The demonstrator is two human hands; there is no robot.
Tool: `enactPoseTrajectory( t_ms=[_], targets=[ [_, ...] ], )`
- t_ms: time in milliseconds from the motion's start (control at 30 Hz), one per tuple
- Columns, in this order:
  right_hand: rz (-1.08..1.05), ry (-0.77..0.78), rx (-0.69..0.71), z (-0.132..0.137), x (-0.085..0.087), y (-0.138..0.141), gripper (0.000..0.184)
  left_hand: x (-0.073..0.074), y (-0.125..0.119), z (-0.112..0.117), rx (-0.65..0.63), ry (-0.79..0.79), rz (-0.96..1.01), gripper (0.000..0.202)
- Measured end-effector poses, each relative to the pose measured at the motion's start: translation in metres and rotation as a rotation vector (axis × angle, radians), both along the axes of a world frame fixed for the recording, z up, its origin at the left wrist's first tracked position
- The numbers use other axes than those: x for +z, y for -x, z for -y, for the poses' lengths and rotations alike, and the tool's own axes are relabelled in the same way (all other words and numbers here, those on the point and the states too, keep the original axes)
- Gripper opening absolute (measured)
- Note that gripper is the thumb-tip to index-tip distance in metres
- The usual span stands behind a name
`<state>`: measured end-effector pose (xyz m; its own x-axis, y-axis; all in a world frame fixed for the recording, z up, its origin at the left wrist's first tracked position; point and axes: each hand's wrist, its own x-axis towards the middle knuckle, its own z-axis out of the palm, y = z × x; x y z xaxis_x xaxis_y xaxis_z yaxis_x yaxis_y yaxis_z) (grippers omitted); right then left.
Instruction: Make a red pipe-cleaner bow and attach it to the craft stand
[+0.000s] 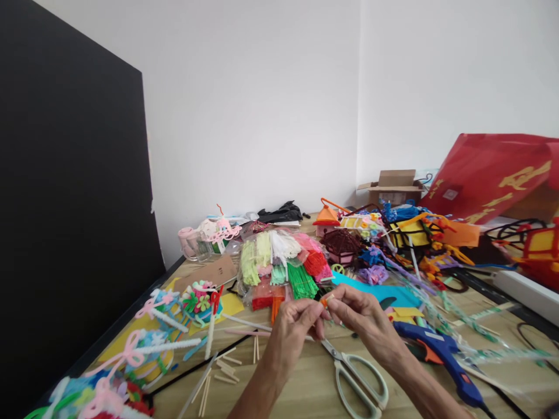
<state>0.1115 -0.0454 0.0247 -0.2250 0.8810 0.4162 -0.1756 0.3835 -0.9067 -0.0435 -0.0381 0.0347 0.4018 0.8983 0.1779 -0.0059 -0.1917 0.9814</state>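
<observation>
Pipe-cleaner crafts (341, 245) crowd a wooden table (271, 390) against white walls (248, 105).

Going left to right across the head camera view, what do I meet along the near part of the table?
Pink pipe-cleaner bow, left hand, white-handled scissors, blue hot glue gun.
</observation>
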Motion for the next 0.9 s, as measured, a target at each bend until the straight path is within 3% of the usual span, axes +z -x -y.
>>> enactPoseTrajectory(
  t_ms=[100,233,300,333,433,533,633,767,900],
  targets=[
    [-0.058,0.054,-0.040,-0.002,-0.007,0.006,0.029,0.000,-0.002,0.004,0.233,-0.405,-0.291,0.038],
    [-0.214,0.177,-0.023,-0.006,-0.020,0.015,0.030,-0.015,-0.003,0.001,0.513,-0.919,-0.543,0.030],
    [-0.261,0.210,-0.028,-0.008,-0.025,0.017,0.029,-0.019,-0.003,-0.001,0.573,-1.035,-0.616,0.027],
    [-0.268,0.214,-0.038,-0.009,-0.026,0.017,0.029,-0.018,-0.003,-0.002,0.561,-1.016,-0.625,0.028],
    [-0.207,0.193,-0.064,-0.008,-0.023,0.014,0.029,-0.008,0.000,-0.002,0.350,-0.655,-0.506,0.041],
    [-0.118,0.148,-0.030,-0.004,-0.016,0.009,0.031,0.002,0.005,-0.002,0.055,-0.102,-0.180,0.060],
    [-0.092,0.127,0.076,-0.001,-0.010,0.005,0.029,-0.001,0.007,-0.003,-0.149,0.287,0.123,0.062],
    [-0.032,0.112,0.062,0.000,-0.007,-0.002,0.025,-0.010,0.006,-0.002,-0.340,0.548,0.335,0.047],
    [0.013,0.091,0.050,-0.001,-0.006,-0.007,0.023,-0.009,0.005,0.000,-0.432,0.614,0.448,0.035]
  ],
)
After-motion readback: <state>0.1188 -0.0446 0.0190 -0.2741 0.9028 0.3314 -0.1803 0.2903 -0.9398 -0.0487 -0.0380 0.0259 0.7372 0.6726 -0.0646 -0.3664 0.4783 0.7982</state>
